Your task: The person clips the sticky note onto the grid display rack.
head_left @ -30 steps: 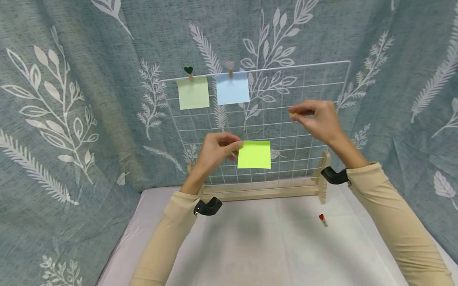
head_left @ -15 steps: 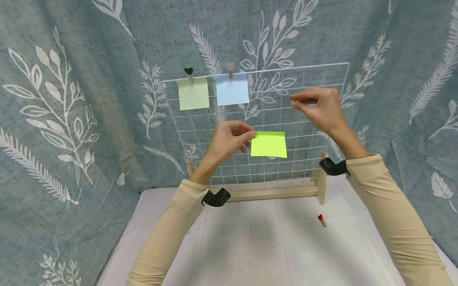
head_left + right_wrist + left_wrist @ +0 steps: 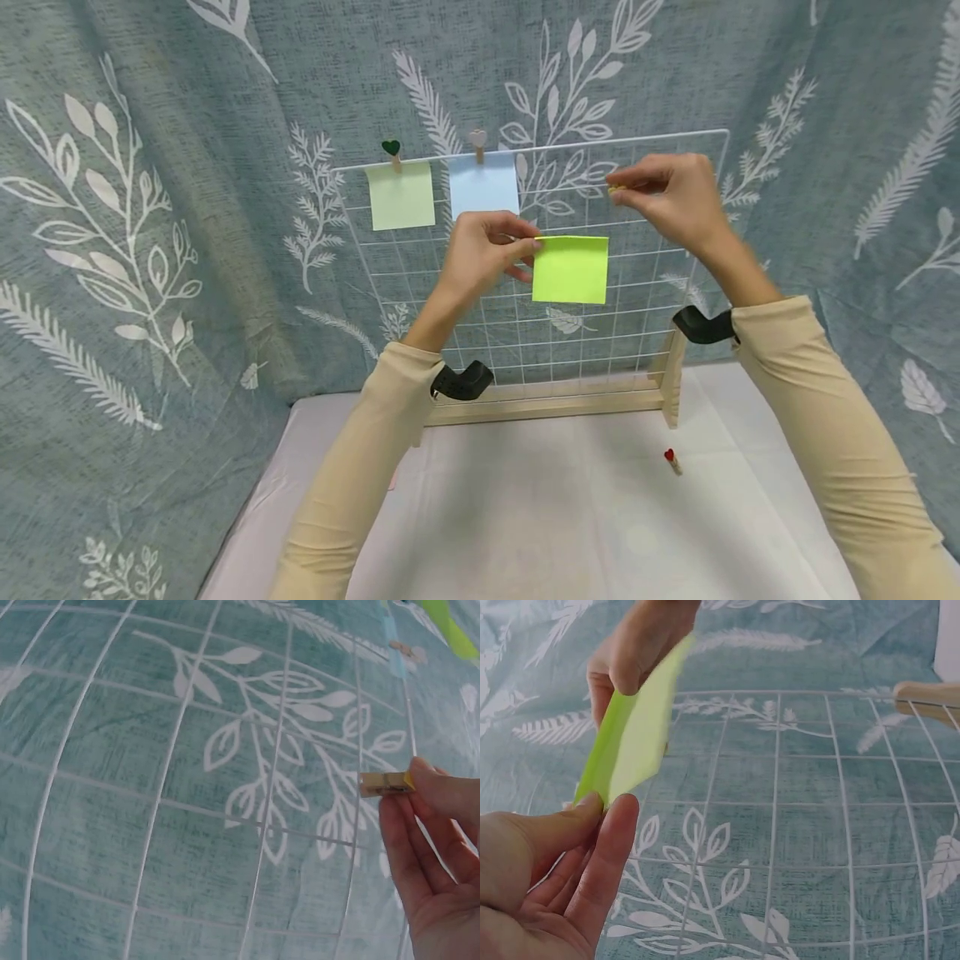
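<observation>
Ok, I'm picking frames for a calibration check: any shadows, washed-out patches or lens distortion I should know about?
Head view: soft-edged shadows on the white table; left wrist view: pale and low in contrast, the green note partly washed out; right wrist view: dimmer, with the grid wires bowed, likely by the lens.

Held note (image 3: pixel 570 271) is before grid (image 3: pixel 622 140), left of clothespin (image 3: pixel 384 785).

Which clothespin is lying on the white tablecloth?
The red-heart clothespin, at the right in the head view. The green-heart clothespin and pale-heart clothespin are clipped to the top bar; the fourth clothespin is pinched in the right hand.
</observation>
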The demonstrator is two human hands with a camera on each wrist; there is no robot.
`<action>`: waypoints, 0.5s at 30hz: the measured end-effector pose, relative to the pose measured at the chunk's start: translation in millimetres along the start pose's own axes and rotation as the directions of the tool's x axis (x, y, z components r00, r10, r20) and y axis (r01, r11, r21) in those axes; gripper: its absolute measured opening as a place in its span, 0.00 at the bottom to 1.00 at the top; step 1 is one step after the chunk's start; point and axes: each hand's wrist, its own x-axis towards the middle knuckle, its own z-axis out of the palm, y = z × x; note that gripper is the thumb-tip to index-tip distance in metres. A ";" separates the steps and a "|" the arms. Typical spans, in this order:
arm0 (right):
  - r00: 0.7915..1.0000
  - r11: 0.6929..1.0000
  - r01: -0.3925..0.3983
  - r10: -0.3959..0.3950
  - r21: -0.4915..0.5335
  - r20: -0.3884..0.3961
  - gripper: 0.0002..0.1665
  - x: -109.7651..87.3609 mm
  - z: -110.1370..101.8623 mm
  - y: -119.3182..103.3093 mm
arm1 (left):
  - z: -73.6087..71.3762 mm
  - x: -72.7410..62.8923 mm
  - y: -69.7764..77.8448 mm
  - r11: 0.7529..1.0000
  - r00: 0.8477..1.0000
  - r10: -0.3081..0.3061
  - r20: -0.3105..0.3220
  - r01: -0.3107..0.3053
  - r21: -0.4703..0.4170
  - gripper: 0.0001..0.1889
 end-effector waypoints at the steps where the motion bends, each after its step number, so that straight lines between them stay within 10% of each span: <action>1: 1.000 1.000 0.008 -0.008 -0.012 -0.004 0.08 1.6 -0.5 -0.8 | 0.1 2.1 0.8 1.000 1.000 -0.005 -0.003 0.005 -0.006 0.05; 15: 0.996 1.000 0.020 -0.021 -0.015 -0.090 0.06 26.4 -6.8 -13.5 | -4.7 21.0 20.0 0.999 0.995 0.015 -0.094 -0.018 -0.035 0.05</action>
